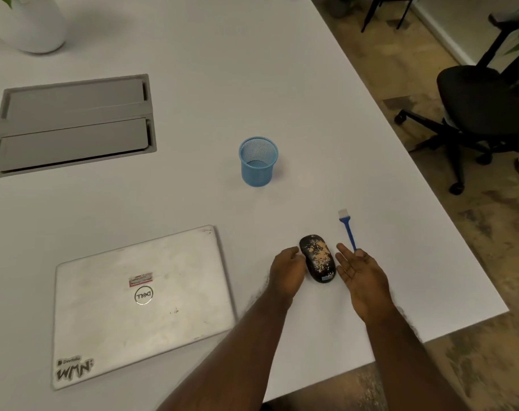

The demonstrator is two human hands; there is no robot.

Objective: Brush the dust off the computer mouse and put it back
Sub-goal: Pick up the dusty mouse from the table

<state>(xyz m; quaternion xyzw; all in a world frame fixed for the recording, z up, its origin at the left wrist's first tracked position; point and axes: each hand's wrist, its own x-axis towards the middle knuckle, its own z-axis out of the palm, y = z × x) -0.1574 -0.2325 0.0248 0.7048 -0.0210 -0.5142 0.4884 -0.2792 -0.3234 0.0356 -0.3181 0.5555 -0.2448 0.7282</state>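
Computer mouse (318, 258) is lying flat on the white counter (326, 114), near its front right corner, black shell still carrying a heavy tan speckle of dust across the top. Judging by that, no brushing is showing yet; pickup, brushing and putting back all appear to be remaining.

Blue brush (347, 229) is lying on the counter just right of the mouse, white bristles pointing away from the person, handle end sitting at the right hand's fingertips; whether they are touching it is unclear.

Left hand (286, 269) is sitting against the mouse's left side, fingers curling loosely; not clear whether they are gripping it or only touching. Right hand (359, 274) is hovering just right of the mouse, palm turning inward, fingers straight and slightly apart, holding nothing. Both forearms are reaching in from the near edge.

Farther out: a blue mesh cup (258, 161) standing upright beyond the mouse, a closed silver laptop (139, 304) to the left.
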